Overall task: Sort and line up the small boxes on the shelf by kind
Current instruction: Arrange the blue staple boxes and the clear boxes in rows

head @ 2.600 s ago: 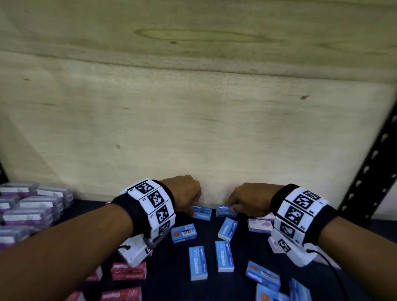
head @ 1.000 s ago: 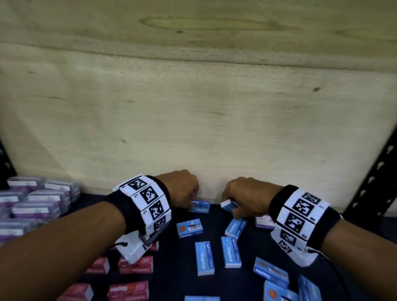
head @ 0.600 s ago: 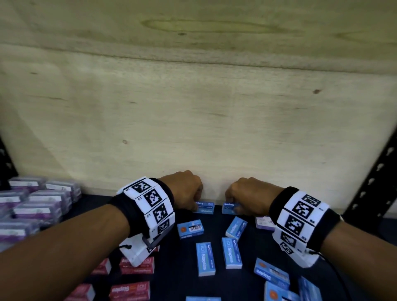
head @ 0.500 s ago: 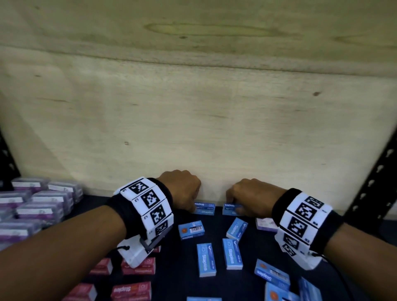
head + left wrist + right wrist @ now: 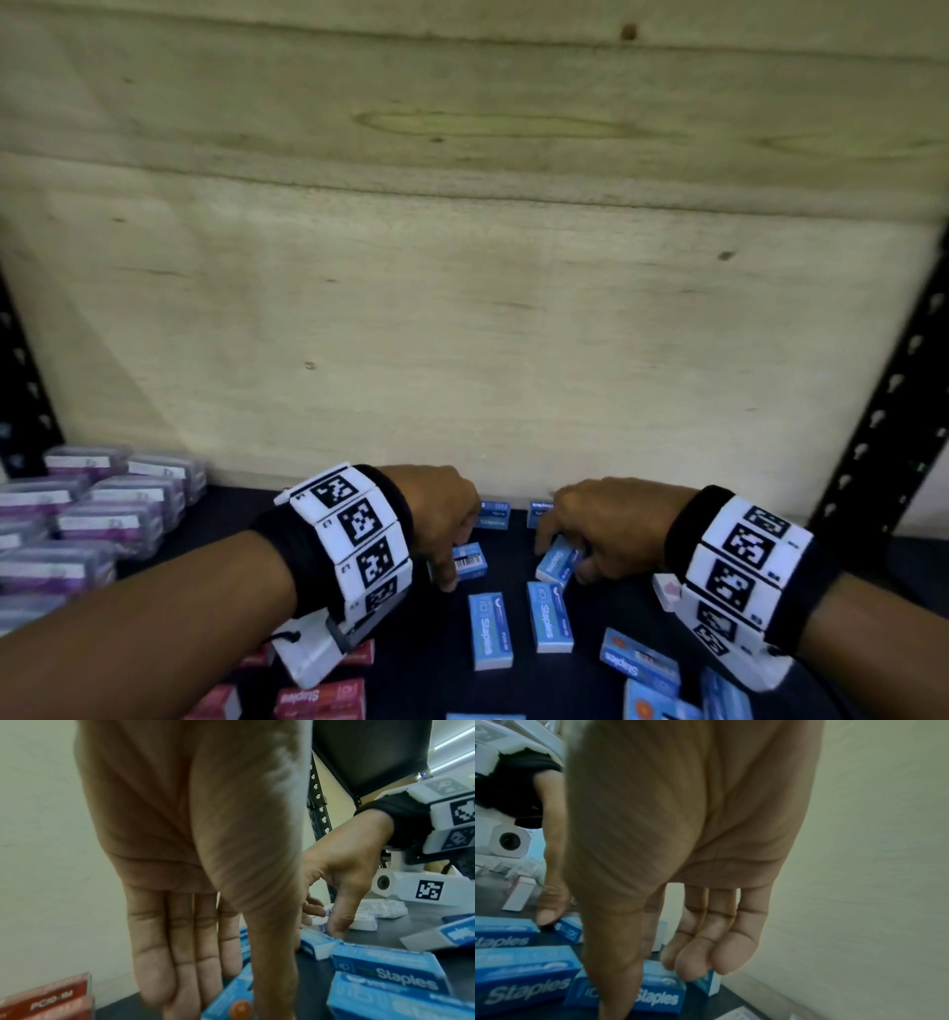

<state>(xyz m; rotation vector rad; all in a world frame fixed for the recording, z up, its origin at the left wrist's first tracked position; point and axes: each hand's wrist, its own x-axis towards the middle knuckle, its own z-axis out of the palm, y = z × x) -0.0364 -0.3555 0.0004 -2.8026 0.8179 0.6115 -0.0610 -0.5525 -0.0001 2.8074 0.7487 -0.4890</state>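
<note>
Head view: the left hand [image 5: 441, 519] is lowered onto a blue staple box with a barcode [image 5: 464, 561], the thumb set at its near left corner and the fingers reaching over its far side; whether the box is actually gripped cannot be told, since in the left wrist view the fingers [image 5: 180, 953] are seen nearly straight above it. The right hand [image 5: 606, 524] is placed over a second blue box [image 5: 555, 561], which lies at a slant, with the thumb on one side and the fingers on the other. In the right wrist view the fingertips [image 5: 706, 961] are seen just touching the far edge of that box [image 5: 659, 992]; a firm pinch cannot be confirmed.

Two blue boxes [image 5: 494, 514] are stood side by side against the plywood back wall [image 5: 462, 334], just beyond both hands. Nearer the camera, two more blue boxes [image 5: 490, 629] are laid flat and parallel on the dark shelf [image 5: 411, 668], and others are scattered at the lower right [image 5: 639, 663]. Red boxes [image 5: 321, 699] are seen at the lower left, under the left wrist. Purple boxes [image 5: 110, 519] are gathered in rows at the far left. A black perforated post [image 5: 883, 437] is seen at the right edge.
</note>
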